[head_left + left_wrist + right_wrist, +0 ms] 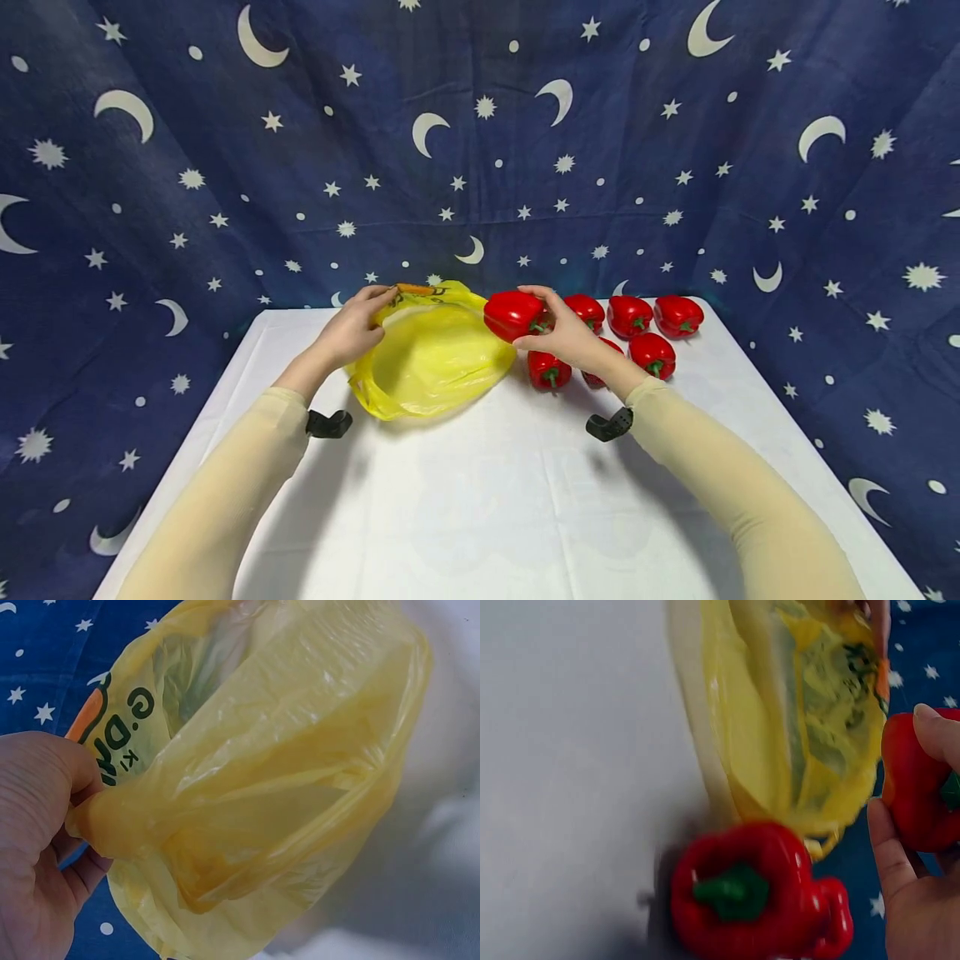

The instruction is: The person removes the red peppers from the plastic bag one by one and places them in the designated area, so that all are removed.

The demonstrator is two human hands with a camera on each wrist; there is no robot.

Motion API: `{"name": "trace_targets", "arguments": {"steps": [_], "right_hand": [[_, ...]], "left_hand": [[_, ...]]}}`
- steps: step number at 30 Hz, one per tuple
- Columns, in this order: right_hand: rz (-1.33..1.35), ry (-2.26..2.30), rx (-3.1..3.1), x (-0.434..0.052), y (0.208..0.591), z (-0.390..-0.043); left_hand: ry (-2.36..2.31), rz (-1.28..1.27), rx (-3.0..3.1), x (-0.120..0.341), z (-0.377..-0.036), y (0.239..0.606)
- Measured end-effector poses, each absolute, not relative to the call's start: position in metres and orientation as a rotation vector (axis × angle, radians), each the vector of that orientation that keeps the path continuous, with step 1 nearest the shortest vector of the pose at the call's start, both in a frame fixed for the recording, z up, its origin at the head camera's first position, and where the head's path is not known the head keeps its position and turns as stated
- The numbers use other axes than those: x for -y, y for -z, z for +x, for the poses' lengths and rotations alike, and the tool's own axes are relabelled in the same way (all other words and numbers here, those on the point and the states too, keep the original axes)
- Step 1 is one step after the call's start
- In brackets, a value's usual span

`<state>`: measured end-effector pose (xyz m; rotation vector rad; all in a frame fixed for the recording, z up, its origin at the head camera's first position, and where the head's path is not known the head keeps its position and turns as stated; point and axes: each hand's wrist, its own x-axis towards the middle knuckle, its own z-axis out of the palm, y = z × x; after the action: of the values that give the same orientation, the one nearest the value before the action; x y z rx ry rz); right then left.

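A yellow plastic bag [431, 358] lies open on the white table [480, 500]. My left hand [358, 325] pinches its far rim and lifts it; the left wrist view shows the bag [270, 787] gathered between thumb and fingers of that hand [37, 840]. My right hand [558, 329] grips a red bell pepper [513, 314] just right of the bag's mouth, above the table. In the right wrist view the held pepper [919, 791] sits in the hand [915, 877], with the bag [795, 712] beyond it and another pepper [742, 900] below.
Several more red peppers [652, 329] stand in two rows at the table's back right. A dark blue cloth with moons and stars [480, 150] hangs behind and around the table. The white tabletop stretches toward me in front of the bag.
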<state>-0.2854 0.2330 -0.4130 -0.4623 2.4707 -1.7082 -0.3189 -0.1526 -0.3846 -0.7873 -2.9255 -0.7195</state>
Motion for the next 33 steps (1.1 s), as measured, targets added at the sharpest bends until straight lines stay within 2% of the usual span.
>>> {"name": "trace_targets", "arguments": {"steps": [24,33], "right_hand": [[-0.078,1.756,-2.639,-0.369,0.403,-0.248],[0.056,1.78,-2.685,-0.417,0.412,-0.234]], "left_hand": [[0.785,-0.806,2.968,0.151,-0.32,0.384],[0.793,-0.792,2.977,0.15,-0.321,0.384]]}}
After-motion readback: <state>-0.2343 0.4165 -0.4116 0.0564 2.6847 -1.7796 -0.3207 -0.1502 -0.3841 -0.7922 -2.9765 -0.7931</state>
